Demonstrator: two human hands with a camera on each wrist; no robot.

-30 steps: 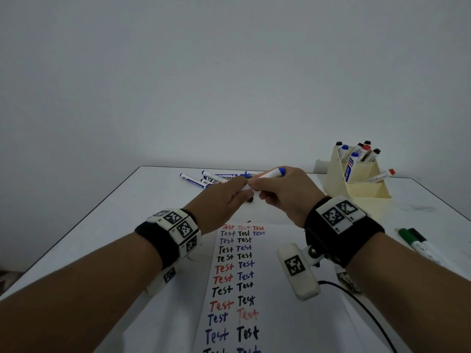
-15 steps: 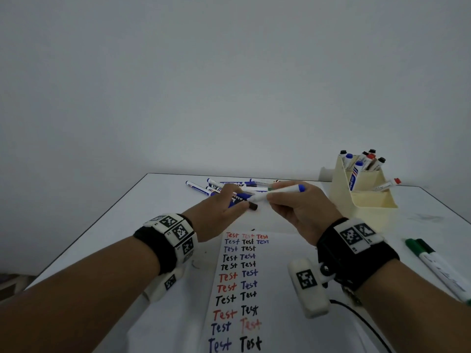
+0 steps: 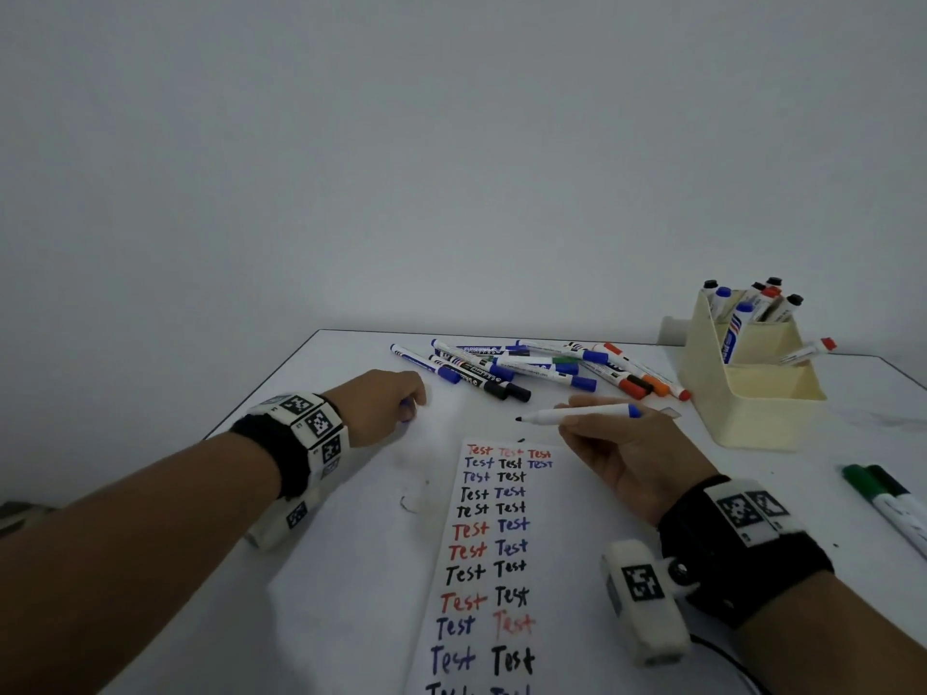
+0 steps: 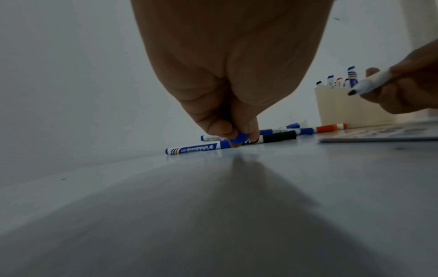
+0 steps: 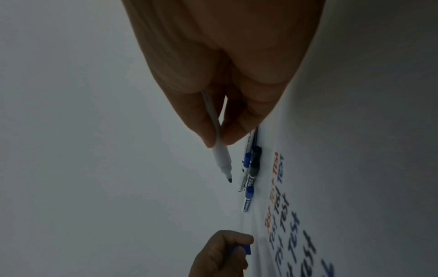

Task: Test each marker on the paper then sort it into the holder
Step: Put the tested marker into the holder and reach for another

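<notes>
Uncapped marker over the paper, cap in the other hand

Now the marker is lying almost level in the air just above the top edge of the paper, its dark tip pointing toward the person's left and its blue end toward the holder. The right hand is pinching its white barrel between thumb and fingers, with the other fingers curling loosely underneath; the right wrist view is showing the bare tip poking out past the fingertips. The left hand is resting low over the table, well to the left of the paper, and its curled fingers are pinching a small blue cap just above the surface.

The paper is carrying rows of the word "Test" in red, blue and black. Beyond its top edge a loose heap of markers is lying on the table, with blue, black, red, orange and green caps crossing one another. The cream holder is standing at the far right near the wall, with several capped markers sticking up from its back compartment and one red-capped marker leaning out over its right side. Two green-capped markers are lying near the right edge of the table.
</notes>
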